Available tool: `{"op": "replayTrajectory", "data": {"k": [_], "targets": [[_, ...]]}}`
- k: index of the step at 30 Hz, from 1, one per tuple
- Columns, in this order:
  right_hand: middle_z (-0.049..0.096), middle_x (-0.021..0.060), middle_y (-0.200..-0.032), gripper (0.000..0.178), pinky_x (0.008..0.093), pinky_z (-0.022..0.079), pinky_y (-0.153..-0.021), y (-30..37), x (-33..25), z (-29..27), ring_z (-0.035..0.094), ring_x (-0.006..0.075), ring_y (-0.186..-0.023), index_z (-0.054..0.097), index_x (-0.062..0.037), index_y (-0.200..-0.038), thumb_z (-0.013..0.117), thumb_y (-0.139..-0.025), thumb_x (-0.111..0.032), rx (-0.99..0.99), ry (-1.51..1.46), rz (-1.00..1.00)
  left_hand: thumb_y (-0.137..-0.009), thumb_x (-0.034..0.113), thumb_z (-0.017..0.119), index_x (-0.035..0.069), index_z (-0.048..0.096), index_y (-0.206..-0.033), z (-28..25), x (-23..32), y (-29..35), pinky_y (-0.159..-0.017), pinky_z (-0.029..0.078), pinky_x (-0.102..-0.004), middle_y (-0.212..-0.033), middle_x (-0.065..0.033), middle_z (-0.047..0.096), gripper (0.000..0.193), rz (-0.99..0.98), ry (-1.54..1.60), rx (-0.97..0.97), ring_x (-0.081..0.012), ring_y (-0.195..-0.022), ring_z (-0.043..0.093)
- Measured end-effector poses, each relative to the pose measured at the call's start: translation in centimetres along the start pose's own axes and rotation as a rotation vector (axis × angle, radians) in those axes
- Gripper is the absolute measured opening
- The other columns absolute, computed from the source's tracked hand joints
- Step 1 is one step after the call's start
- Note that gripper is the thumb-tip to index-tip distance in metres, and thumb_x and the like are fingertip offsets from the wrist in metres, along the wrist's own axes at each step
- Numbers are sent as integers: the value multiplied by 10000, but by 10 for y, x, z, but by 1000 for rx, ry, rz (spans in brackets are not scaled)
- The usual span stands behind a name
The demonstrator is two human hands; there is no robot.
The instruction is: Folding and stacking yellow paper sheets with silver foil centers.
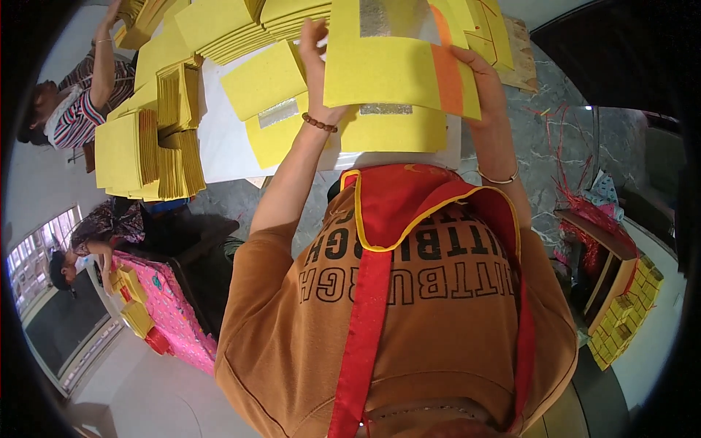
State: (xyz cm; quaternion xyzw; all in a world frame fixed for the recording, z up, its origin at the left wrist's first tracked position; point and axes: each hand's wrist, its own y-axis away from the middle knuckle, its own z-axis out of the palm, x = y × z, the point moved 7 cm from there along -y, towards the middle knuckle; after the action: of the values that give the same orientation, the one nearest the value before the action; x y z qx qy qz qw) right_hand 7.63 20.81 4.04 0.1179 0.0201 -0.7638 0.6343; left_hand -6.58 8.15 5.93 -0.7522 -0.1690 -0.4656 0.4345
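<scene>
A yellow paper sheet (387, 73) with an orange band and a silvery patch is raised above the table, slightly bowed. My right hand (482, 80) grips its right side, thumb on the upper face by the orange band. At the left edge is my left hand (316, 62), fingers curled up beside the paper and the palm partly hidden behind it. Whether more than one sheet is held I cannot tell. Beneath lie another yellow sheet with a silver patch (394, 135) and, to its left, overlapping yellow sheets (263, 80).
Fanned yellow paper (226, 29) and folded yellow stacks (139, 150) line the white table (219, 153) at far and left. One person (80, 102) works at upper left, another (95, 233) by a pink-covered table (168, 299). Right, red strands (591, 233) hang near yellow bundles (624, 314).
</scene>
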Motion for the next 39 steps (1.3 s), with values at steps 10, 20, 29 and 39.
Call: {"op": "replayTrajectory", "data": {"k": [10,20,29,39], "targets": [[599,134,-1027,336,329,491,-810,37,34,-35,607,214,-892,513,45,-1076,476,-874,-221,259,105,29,-673,213,681,89,640,-962,13,38,18,-916,340,-386,-1044,-60,596,318,321,-213,-322,-292,-1062,460],[449,112,-1229,533,326,433,-872,80,23,-75,474,219,-1106,284,-82,-1336,519,-866,-168,525,509,-277,-737,217,619,116,614,-1022,16,12,78,-841,372,-360,-1061,-67,585,303,256,-286,-549,-273,-1003,495],[513,110,-1186,375,347,403,-881,76,15,-45,517,276,-1044,573,-102,-1087,629,-722,-34,109,1885,-694,-751,224,606,97,602,-1025,10,0,86,-850,364,-363,-1049,-74,590,302,169,-244,-624,-277,-1004,503],[636,89,-822,241,252,443,-670,64,22,-85,575,118,-760,569,11,-990,552,-853,-187,507,1383,-397,-835,274,551,50,589,-906,9,-23,77,-693,403,-397,-837,-157,611,239,-294,-432,-503,-297,-833,572]]}}
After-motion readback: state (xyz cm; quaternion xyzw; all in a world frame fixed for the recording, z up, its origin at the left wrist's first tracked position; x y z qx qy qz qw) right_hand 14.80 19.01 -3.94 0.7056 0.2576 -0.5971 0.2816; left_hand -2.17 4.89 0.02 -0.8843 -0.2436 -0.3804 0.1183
